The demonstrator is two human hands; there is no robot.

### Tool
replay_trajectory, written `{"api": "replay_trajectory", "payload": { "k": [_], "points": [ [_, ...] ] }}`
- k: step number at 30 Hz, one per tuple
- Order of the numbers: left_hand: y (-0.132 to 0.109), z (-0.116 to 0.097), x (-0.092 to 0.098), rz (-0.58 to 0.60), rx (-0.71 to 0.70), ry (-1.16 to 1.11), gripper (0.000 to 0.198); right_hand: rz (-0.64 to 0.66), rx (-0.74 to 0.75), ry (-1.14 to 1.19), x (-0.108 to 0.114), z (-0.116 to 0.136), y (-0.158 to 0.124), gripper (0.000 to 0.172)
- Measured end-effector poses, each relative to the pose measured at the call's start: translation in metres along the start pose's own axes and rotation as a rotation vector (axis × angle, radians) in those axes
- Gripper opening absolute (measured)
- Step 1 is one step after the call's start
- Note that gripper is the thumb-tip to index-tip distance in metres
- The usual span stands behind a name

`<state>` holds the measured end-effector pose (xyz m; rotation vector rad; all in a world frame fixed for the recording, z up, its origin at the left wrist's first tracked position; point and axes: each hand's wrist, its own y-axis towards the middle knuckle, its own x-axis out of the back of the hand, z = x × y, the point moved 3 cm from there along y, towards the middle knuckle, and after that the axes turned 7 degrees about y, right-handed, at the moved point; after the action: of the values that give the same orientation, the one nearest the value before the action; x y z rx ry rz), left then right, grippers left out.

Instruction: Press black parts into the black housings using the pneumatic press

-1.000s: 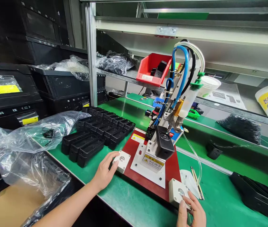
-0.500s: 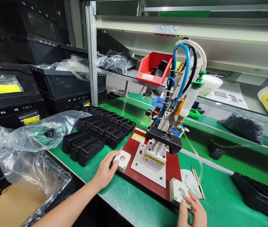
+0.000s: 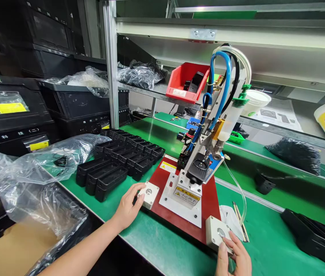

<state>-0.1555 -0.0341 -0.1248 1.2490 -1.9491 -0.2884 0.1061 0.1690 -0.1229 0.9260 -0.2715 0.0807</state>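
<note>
My left hand (image 3: 130, 205) rests with bent fingers around the near-left corner of a white push-button box (image 3: 152, 196). Thumb and fingers of my right hand (image 3: 235, 255) grip the near edge of a second button box (image 3: 214, 232), beside its round metal button. Between the boxes stands a small press (image 3: 219, 126) with blue, black and clear hoses, on a red base plate (image 3: 208, 214). A black plastic part (image 3: 199, 168) sits on its metal fixture (image 3: 186, 188), under the nozzle, with its narrow end towards me.
Rows of black plastic trays (image 3: 111, 182) stand left of the press. Crumpled clear plastic (image 3: 36, 184) hangs over the bench's left edge. On the right lie black parts (image 3: 314, 237) and slim sticks (image 3: 240, 222). A red bin (image 3: 176, 82) sits on the shelf behind.
The black part on the fixture has turned from lying crosswise to pointing towards me. Both hands have stayed at their button boxes.
</note>
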Motion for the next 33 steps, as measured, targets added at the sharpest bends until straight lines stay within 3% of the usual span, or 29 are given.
{"api": "replay_trajectory", "payload": {
  "k": [33],
  "points": [
    [0.0004, -0.0002, -0.0008, 0.006, 0.019, 0.01, 0.03, -0.001, -0.032, 0.024, 0.001, -0.0026, -0.002, 0.037]
  ]
}}
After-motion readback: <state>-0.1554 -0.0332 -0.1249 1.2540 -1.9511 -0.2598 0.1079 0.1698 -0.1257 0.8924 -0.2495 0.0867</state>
